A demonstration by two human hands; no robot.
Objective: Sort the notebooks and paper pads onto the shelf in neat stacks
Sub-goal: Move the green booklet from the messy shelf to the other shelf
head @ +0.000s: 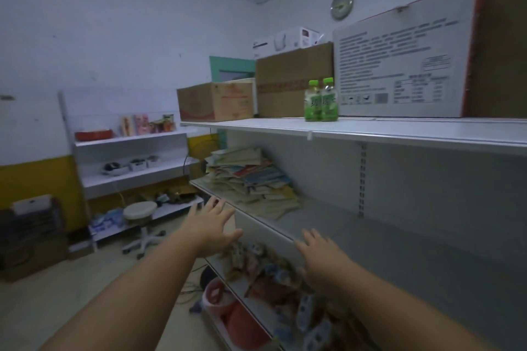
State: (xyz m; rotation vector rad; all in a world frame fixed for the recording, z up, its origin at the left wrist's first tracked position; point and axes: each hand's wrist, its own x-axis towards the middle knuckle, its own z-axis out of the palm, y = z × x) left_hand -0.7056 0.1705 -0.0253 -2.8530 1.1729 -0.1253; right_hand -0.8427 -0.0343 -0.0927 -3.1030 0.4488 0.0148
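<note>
From the head view, a messy pile of notebooks and paper pads (251, 179) lies on the middle shelf (336, 225), at its far left end. The books lean and slide over each other, and some hang near the front edge.

Both arms reach out toward this shelf. The left hand (211, 225) is in front of the shelf edge, just below the near corner of the pile. Its fingers are straight and spread wide, and it holds nothing. Its fingertips are close to the pile, but I cannot tell if they touch it.

The right hand (319, 256) is lower and further right, by the front edge of the bare part of the shelf. Its fingers are also straight and spread, and it holds nothing. It is well apart from the pile. The two hands are apart from each other.

On the top shelf (399, 134) stand two green bottles (320, 101) side by side, with cardboard boxes (216, 101) behind and beside them. On the shelf under the hands lie colourful packets (271, 273). A round white stool (139, 212) stands on the floor to the left.
</note>
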